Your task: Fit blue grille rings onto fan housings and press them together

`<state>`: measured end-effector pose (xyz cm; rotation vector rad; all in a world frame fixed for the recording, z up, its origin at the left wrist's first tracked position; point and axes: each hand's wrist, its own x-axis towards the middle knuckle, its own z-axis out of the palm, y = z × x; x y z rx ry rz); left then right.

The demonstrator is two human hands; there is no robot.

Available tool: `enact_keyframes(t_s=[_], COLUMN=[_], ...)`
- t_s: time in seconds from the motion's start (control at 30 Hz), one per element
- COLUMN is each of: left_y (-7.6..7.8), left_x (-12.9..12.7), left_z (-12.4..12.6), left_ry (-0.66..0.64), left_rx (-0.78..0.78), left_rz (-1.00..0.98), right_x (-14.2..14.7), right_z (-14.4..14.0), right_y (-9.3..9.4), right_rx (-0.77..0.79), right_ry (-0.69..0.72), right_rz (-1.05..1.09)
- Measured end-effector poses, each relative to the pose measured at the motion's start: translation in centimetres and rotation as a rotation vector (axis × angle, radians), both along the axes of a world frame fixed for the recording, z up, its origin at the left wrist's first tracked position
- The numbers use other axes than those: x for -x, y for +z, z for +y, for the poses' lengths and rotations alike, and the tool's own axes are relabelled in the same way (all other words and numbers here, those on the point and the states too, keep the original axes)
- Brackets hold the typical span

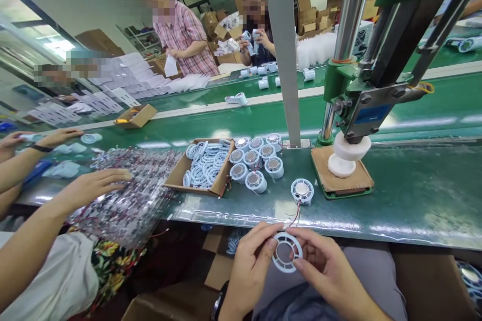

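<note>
Both my hands hold one white round fan frame [286,252] over my lap, just below the table's front edge. My left hand [251,261] pinches its left rim and my right hand [324,267] pinches its right rim. A thin red wire runs from the frame up to the table. On the green table lies a single fan unit [302,191] with a metal centre. Left of it stands a cluster of several similar fan units [256,160]. A cardboard box [176,176] holds several white rings [205,163].
A green hand press [371,88] with a white die stands on a wooden pad [342,176] at the right. A grey post [284,50] rises mid-table. At the left a co-worker's hand [96,185] rests on a clear tray of wired parts [128,195]. Two people stand across the belt.
</note>
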<state>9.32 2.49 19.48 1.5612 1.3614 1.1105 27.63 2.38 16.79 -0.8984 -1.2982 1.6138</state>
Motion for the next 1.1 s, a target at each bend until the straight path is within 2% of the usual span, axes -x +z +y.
enact_keyframes(t_s=[0.1,0.2,0.27,0.33,0.4,0.47,0.57,0.63,0.67,0.73,0.8,0.87,0.97,1.03,1.1], left_y=[-0.7,-1.0,-1.2,-1.9,-3.6,-6.1,-9.8,-10.9,-10.8,-9.3,-6.4,-3.0,1.3,2.9,3.5], left_x=[-0.2,0.7,2.2,4.4,6.7,8.5,10.0,10.7,11.0,11.8,12.7,14.0,16.4,18.1,19.5], left_z=[-0.2,-0.7,-0.8,-0.6,0.1,1.0,2.1,2.2,2.0,1.3,0.8,1.4,5.2,9.0,12.6], left_ry=[0.051,0.051,-0.029,-0.128,-0.135,-0.026,0.146,0.219,0.239,0.247,0.237,0.271,0.421,0.474,0.437], left_rx=[0.042,0.064,0.121,0.288,0.480,0.601,0.689,0.703,0.692,0.633,0.525,0.376,0.158,0.106,0.131], left_rz=[-0.044,-0.024,0.128,0.372,0.580,0.692,0.788,0.817,0.819,0.798,0.757,0.730,0.762,0.804,0.848], right_x=[0.5,0.6,0.2,-0.7,-1.6,-2.3,-3.0,-3.6,-4.0,-4.7,-5.2,-5.2,-4.6,-4.3,-4.2], right_z=[-0.7,-0.8,-0.5,0.3,1.2,2.1,3.1,3.6,3.8,4.5,5.4,6.4,7.5,7.7,7.7], right_y=[-0.3,-0.5,-0.4,-0.2,-0.1,-0.2,-0.5,-0.8,-1.1,-1.6,-2.1,-2.6,-3.0,-3.0,-2.9], right_rx=[-0.097,-0.170,-0.204,-0.223,-0.228,-0.234,-0.271,-0.275,-0.268,-0.246,-0.215,-0.178,-0.156,-0.164,-0.177], right_ry=[-0.029,0.000,0.005,-0.045,-0.146,-0.248,-0.335,-0.342,-0.353,-0.412,-0.500,-0.558,-0.550,-0.532,-0.527], right_rz=[-0.013,-0.048,-0.110,-0.183,-0.232,-0.252,-0.265,-0.307,-0.336,-0.374,-0.370,-0.343,-0.326,-0.324,-0.328])
